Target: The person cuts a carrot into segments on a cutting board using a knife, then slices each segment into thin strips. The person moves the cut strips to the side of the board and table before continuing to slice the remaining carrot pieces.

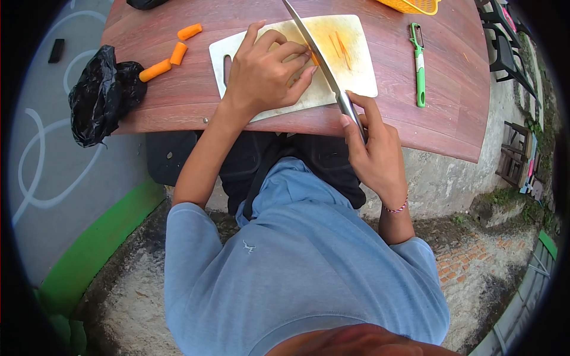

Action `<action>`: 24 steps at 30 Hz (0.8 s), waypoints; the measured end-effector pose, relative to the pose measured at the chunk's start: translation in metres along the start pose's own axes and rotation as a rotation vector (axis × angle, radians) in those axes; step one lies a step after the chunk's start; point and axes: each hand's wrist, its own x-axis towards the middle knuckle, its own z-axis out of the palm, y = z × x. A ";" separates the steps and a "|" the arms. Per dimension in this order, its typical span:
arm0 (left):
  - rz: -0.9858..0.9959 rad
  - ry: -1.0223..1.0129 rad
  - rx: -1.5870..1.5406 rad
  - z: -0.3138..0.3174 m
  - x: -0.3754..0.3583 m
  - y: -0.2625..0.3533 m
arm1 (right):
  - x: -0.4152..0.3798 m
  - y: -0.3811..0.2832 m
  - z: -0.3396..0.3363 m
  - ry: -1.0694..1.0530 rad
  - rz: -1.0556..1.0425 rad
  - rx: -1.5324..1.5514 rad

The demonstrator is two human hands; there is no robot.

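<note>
My right hand [374, 142] is closed round the handle of a long knife [325, 66], its blade pointing up and away across a white cutting board [279, 110]. Against the blade's left side, the fingertips of my left hand [267, 71] hold down a piece of carrot [314, 58], mostly hidden by the fingers and blade. Thin carrot strips [341, 50] lie on the yellow-stained part of the board, right of the knife.
Carrot pieces [177, 53] lie on the wooden table [439, 127], left of the board, beside a black plastic bag [104, 95] at the edge. A green peeler [420, 74] lies to the right. A yellow basket [415, 6] is at the top; black chairs [504, 56] stand beyond.
</note>
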 end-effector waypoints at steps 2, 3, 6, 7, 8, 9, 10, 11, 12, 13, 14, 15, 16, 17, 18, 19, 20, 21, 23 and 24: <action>0.007 -0.004 0.011 -0.001 0.000 0.000 | 0.004 0.000 0.003 0.009 -0.022 -0.030; 0.006 -0.004 0.011 -0.001 0.000 0.000 | 0.007 0.000 0.004 0.017 -0.044 -0.059; 0.007 -0.004 -0.007 0.000 0.001 0.001 | 0.024 -0.003 0.013 0.030 -0.062 -0.054; 0.004 -0.003 -0.007 -0.001 0.000 0.001 | 0.030 -0.007 0.015 0.035 -0.061 -0.055; 0.000 -0.003 -0.005 -0.001 0.000 0.001 | 0.035 -0.012 0.015 0.025 -0.049 -0.070; 0.002 -0.003 -0.004 -0.001 0.000 0.001 | 0.039 -0.014 0.015 0.015 -0.038 -0.084; 0.001 0.000 -0.006 -0.001 0.000 0.001 | 0.042 -0.014 0.016 0.017 -0.041 -0.083; -0.001 0.002 -0.008 -0.001 0.000 0.001 | 0.044 -0.013 0.016 0.025 -0.049 -0.088; 0.000 0.004 -0.004 -0.001 0.000 0.000 | 0.045 -0.013 0.016 0.033 -0.058 -0.094; 0.000 0.012 -0.005 0.000 0.000 0.000 | 0.044 -0.012 0.016 0.034 -0.061 -0.095; 0.000 0.020 -0.007 0.000 0.000 0.000 | 0.040 -0.010 0.014 0.033 -0.064 -0.088; 0.000 0.021 -0.006 0.000 0.000 0.000 | 0.036 -0.008 0.012 0.032 -0.067 -0.081; 0.002 0.019 0.000 0.000 0.000 0.000 | 0.031 -0.006 0.010 0.031 -0.068 -0.081; 0.003 0.016 0.005 0.000 0.000 0.000 | 0.025 -0.003 0.007 0.023 -0.045 -0.064; 0.001 0.015 0.003 0.000 -0.001 0.000 | 0.021 -0.002 0.005 0.015 -0.022 -0.048; 0.003 0.018 0.000 0.001 -0.001 -0.001 | 0.018 -0.001 0.004 0.014 -0.021 -0.049; 0.006 0.020 -0.004 0.001 -0.001 -0.001 | 0.015 -0.001 0.002 0.021 0.006 -0.044; 0.005 0.020 -0.006 0.001 -0.002 0.000 | 0.013 0.000 0.001 0.029 0.035 -0.038; 0.001 0.019 -0.009 0.001 -0.001 0.000 | 0.015 0.004 0.000 0.032 0.075 -0.026; 0.003 0.020 -0.008 0.001 -0.001 0.000 | 0.016 0.006 -0.001 0.034 0.113 -0.012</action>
